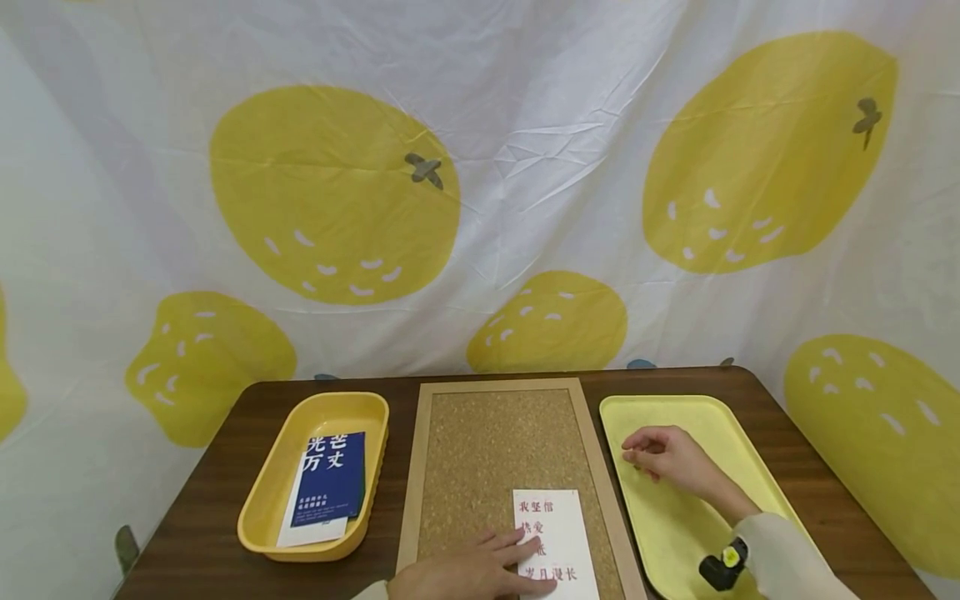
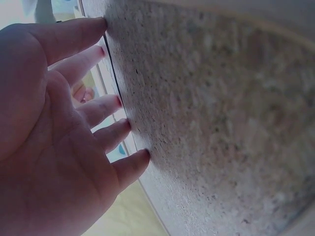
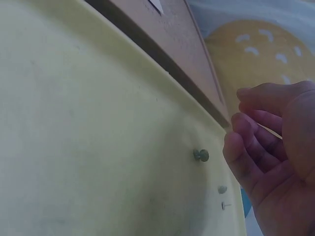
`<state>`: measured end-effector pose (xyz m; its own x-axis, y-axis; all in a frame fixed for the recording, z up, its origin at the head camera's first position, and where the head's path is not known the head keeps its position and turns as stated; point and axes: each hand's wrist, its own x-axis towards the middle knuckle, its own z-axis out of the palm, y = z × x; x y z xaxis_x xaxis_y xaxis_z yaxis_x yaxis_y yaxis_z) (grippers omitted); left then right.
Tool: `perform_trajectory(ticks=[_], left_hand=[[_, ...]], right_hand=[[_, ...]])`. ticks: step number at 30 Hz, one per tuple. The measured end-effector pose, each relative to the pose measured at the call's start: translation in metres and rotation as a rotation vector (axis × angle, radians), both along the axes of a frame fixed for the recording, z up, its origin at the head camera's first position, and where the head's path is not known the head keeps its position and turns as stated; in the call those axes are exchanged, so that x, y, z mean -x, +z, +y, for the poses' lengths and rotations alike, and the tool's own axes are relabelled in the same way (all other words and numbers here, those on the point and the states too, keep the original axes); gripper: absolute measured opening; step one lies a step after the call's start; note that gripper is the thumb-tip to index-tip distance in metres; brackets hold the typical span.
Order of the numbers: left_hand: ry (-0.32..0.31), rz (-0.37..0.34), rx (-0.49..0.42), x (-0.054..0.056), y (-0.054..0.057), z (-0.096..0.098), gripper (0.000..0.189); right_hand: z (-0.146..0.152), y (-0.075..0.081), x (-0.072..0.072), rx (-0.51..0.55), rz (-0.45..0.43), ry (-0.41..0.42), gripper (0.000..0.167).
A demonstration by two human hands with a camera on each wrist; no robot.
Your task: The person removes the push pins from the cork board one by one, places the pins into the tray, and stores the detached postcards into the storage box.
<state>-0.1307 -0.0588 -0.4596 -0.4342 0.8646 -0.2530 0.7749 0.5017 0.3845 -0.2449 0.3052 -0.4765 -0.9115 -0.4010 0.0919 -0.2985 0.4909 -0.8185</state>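
Note:
A white card [image 1: 567,533] with red characters lies on the lower right of a wood-framed cork board [image 1: 468,450]. My left hand [image 1: 467,571] rests on the card's left part, its fingers spread and nearly straight; in the left wrist view the fingertips touch down along the board side. Over the yellow tray [image 1: 705,417] hovers my right hand [image 1: 675,458], fingers loosely bent and thumb near the index finger. Nothing shows between them. Below it in the right wrist view are a greenish push pin [image 3: 201,155], a second small pin [image 3: 222,189] and a thin-shafted pin [image 3: 224,205].
On the left of the dark wooden table [image 1: 206,475] stands a deep yellow basket [image 1: 262,500]. In it lie a blue card [image 1: 330,483] with white characters and a white card beneath. A lemon-print cloth [image 1: 525,167] hangs behind the table.

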Motion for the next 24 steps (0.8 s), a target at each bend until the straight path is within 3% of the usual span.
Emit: perform_trajectory(ticks=[17, 24], left_hand=[[0.010, -0.037, 0.012, 0.000, 0.000, 0.000, 0.057], [0.013, -0.017, 0.028, 0.000, 0.000, 0.001, 0.056]], right_hand=[[-0.031, 0.004, -0.007, 0.003, 0.000, 0.052, 0.014], [-0.050, 0.004, -0.015, 0.036, -0.011, 0.143, 0.016]])
